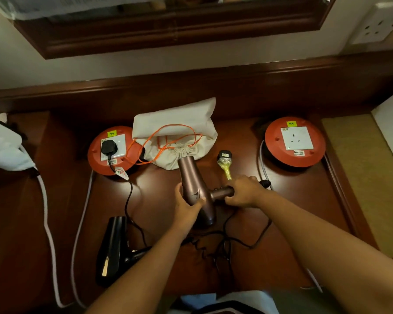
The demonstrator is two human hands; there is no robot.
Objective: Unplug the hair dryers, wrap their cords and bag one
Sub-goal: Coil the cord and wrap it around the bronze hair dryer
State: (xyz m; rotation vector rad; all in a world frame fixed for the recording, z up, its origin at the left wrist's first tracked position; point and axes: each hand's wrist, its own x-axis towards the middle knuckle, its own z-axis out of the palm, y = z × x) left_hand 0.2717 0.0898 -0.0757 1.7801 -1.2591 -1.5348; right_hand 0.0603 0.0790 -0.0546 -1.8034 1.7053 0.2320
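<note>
A bronze hair dryer (192,182) lies at the middle of the wooden desk, nozzle toward the cloth bag. My left hand (187,206) grips its barrel and my right hand (242,192) is closed around its handle. Its black plug (224,155), with a yellow-wrapped stem, lies loose just beyond my right hand. Its black cord (247,244) trails in loops toward me. A black hair dryer (112,248) rests at the near left; its plug (109,147) sits in the left red socket reel (95,159). A cream drawstring bag (175,130) with orange cords lies behind.
A second red socket reel (275,141) with nothing plugged in stands at the right. White cables (47,223) run down the left side of the desk. A wall socket (379,24) is at the upper right. A mirror frame (168,30) hangs above.
</note>
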